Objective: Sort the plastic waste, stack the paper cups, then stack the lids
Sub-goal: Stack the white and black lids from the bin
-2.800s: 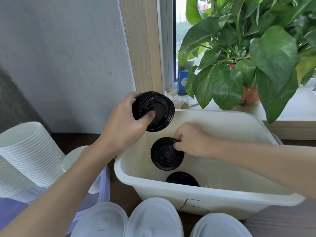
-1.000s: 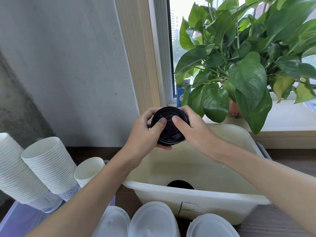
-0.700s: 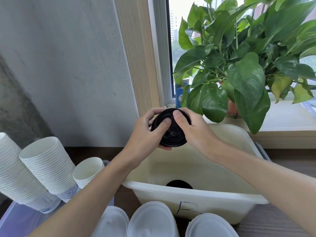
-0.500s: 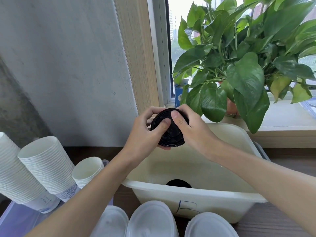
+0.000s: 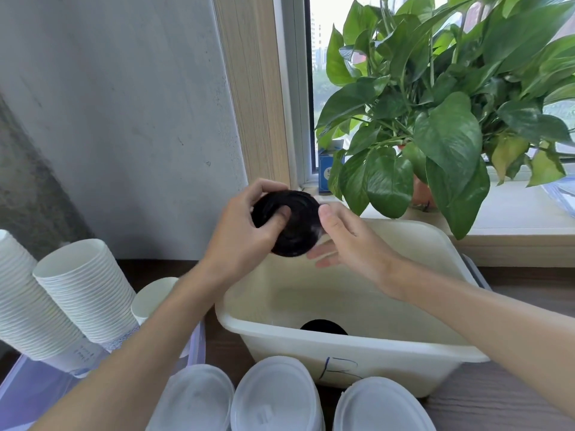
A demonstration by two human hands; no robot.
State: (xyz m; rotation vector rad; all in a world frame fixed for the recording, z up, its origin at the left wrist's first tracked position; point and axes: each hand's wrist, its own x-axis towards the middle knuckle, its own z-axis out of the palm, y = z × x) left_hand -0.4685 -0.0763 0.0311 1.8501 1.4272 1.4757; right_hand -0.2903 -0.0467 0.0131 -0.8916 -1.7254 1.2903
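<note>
One black round plastic lid [image 5: 323, 326] lies alone on the floor of the cream plastic tub [image 5: 357, 348], close to its front wall. Rest of the black lids sit as a nested stack [image 5: 291, 227], held up in the air over the tub's back-left corner. Left hand [image 5: 242, 237] is clamped on that stack: thumb across the near face, fingers curled round the far rim. Right hand [image 5: 351, 244] is just beside it, fingers straight & loose, gripping nothing; thumb tip sits at the stack's right edge, touching or just clear, can't tell.

Step in hand, by my read: lid stacking, nearly done w/ the black ones. Cups look sorted already: white paper cups [image 5: 84, 290] stand nested in tall leaning columns at left, in a clear plastic bin [image 5: 28, 390].

Next move prob calls for the right hand to drop into the tub, pinch the last lid by its rim, lift it & seat it square on the stack, same way up as the others. It lies flat, so getting a fingertip under the rim may take a slide vs. the wall.
</note>
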